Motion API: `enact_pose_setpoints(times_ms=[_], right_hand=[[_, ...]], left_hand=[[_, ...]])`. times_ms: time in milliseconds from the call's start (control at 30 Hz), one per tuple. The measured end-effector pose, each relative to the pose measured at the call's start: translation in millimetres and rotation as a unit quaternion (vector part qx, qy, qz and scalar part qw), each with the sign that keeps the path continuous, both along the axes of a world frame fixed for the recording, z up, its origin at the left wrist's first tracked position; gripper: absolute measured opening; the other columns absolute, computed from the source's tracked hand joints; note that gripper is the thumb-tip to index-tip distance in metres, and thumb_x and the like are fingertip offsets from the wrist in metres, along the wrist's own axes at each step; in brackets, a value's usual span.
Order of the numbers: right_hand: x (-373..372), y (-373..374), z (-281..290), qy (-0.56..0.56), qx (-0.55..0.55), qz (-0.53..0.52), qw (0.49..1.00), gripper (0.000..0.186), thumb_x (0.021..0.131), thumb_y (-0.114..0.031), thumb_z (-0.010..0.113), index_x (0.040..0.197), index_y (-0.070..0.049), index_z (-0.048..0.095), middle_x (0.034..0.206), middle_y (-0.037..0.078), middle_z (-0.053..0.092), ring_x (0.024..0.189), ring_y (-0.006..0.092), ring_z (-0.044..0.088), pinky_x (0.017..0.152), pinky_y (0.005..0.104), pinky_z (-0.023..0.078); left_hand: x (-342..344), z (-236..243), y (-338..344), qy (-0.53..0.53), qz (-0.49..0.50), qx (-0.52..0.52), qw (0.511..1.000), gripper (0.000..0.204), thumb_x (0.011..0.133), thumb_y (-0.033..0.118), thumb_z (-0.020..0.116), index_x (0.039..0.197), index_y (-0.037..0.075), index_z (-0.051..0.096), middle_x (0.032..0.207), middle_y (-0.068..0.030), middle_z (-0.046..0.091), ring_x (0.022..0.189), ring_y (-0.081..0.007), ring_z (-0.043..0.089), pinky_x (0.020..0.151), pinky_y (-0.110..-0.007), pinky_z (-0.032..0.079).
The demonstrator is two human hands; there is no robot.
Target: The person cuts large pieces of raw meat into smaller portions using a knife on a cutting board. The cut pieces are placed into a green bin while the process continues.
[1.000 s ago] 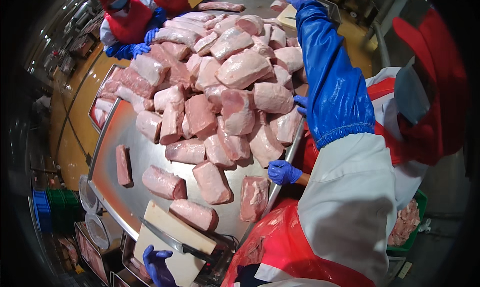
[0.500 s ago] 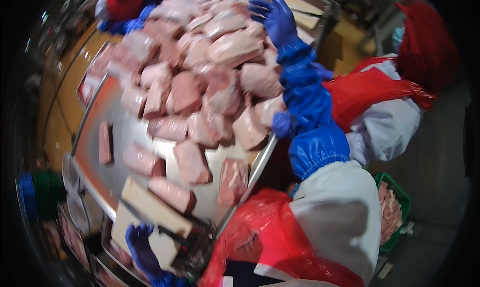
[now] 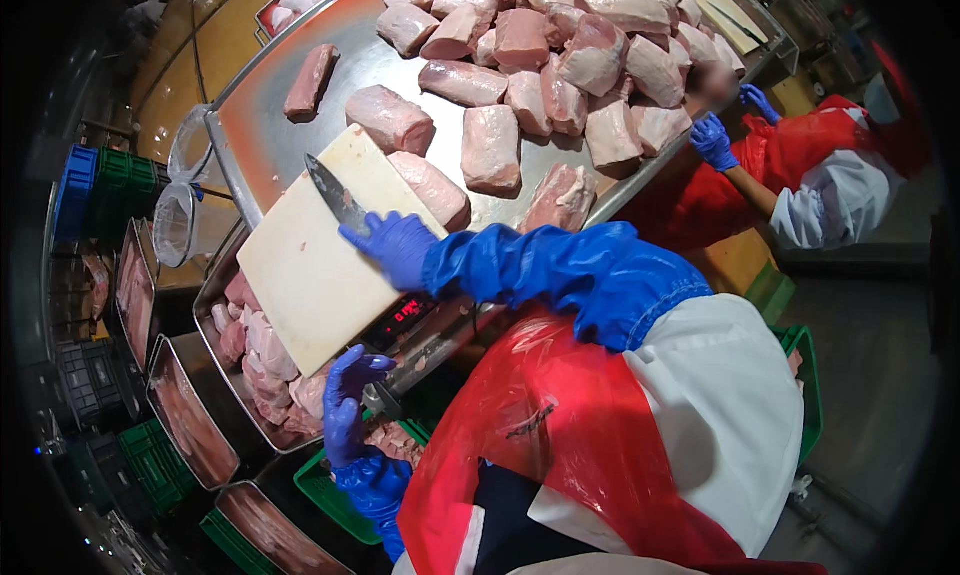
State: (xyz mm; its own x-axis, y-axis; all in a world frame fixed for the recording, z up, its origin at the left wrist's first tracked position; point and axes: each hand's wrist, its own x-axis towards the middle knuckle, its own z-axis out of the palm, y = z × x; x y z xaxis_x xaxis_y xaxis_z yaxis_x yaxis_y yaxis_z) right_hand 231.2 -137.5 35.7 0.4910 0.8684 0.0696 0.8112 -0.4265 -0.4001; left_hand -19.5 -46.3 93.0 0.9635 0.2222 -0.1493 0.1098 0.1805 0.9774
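right grip [image 3: 398, 251], now swung in to the knife [image 3: 334, 194], blade just ahead, handle hidden, closure impossible to tell

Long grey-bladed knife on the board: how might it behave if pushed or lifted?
The long grey-bladed knife would probably stay stiff when lifted, since it looks straight and metallic. With its broad side up over the flat white cutting board, it would likely slide rather than roll.

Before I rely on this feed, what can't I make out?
Handle of the knife, head view: hidden by the right hand; grip unclear.
Far end of the meat pile, head view: cut by the top edge.
Blurred patch by the co-worker's hands, head view: hides what lies there.
Part of the tray, head view: hidden by the cutting board.
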Motion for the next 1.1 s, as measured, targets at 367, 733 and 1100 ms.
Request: enact_pose_setpoints(times_ms=[367, 733, 1100], right_hand=[[118.8, -172.0, 22.8, 0.258, 0.242, -0.128, 0.926, 0.050, 0.075, -0.016, 0.068, 0.122, -0.003, 0.057, 0.094, 0.020, 0.067, 0.085, 0.0278, 0.068, 0.078, 0.0375, 0.053], [211.4, -344.5, 66.3, 0.260, 0.332, -0.346, 0.838, 0.047, 0.075, -0.004, 0.061, 0.122, -0.001, 0.054, 0.096, 0.006, 0.058, 0.088, 0.0131, 0.055, 0.079, 0.0287, 0.048], [233.0, -310.5, 47.8, 0.273, 0.405, -0.290, 0.823, 0.047, 0.075, -0.004, 0.065, 0.121, 0.000, 0.054, 0.089, 0.005, 0.060, 0.079, 0.0135, 0.057, 0.072, 0.0298, 0.051]], left_hand=[[181.6, 28.1, -30.0, 0.009, -0.150, 0.078, 0.986, 0.063, 0.093, 0.040, 0.064, 0.138, -0.001, 0.049, 0.117, -0.0144, 0.064, 0.111, -0.0250, 0.062, 0.100, -0.038, 0.045], [608.1, -118.1, -275.0, 0.007, -0.237, -0.043, 0.971, 0.062, 0.088, 0.020, 0.069, 0.141, 0.001, 0.045, 0.127, -0.0140, 0.063, 0.117, -0.0260, 0.061, 0.100, -0.037, 0.050], [426.6, -24.7, -127.8, -0.012, 0.034, -0.089, 0.995, 0.062, 0.084, 0.014, 0.068, 0.140, -0.001, 0.046, 0.123, -0.0099, 0.063, 0.110, -0.0206, 0.062, 0.100, -0.035, 0.049]])
